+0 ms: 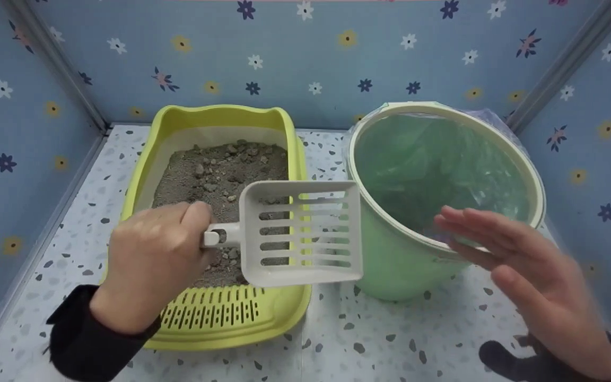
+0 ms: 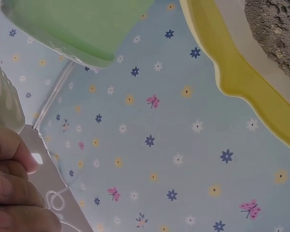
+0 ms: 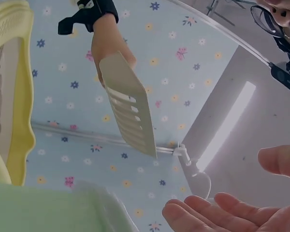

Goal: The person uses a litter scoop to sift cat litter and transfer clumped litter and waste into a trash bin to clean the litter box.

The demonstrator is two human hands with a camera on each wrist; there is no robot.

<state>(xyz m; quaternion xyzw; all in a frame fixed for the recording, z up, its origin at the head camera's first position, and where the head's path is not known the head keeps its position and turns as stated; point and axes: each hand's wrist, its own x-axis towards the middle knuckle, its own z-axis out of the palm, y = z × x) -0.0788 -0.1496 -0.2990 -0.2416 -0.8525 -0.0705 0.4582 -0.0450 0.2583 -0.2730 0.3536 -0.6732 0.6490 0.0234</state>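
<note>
My left hand [image 1: 159, 254] grips the handle of a pale grey slotted litter scoop [image 1: 301, 276], whose head points right, above the gap between box and bin. Nothing lies on the scoop. Below it stands a yellow-green litter box [image 1: 231, 339] with clumpy grey-brown litter [image 1: 220, 170] inside. My right hand [image 1: 539, 281] holds nothing; its fingers are extended over the near right rim of a light green bin [image 1: 406, 276] lined with a clear plastic bag [image 1: 488, 119]. In the right wrist view, the scoop [image 3: 128, 108] slants down from the left hand.
Blue flowered panels [image 1: 284, 58] close in the back and both sides. Box and bin stand side by side on a white speckled floor [image 1: 348, 339], with a narrow strip of floor between them. A lit tube lamp [image 3: 227, 125] hangs overhead.
</note>
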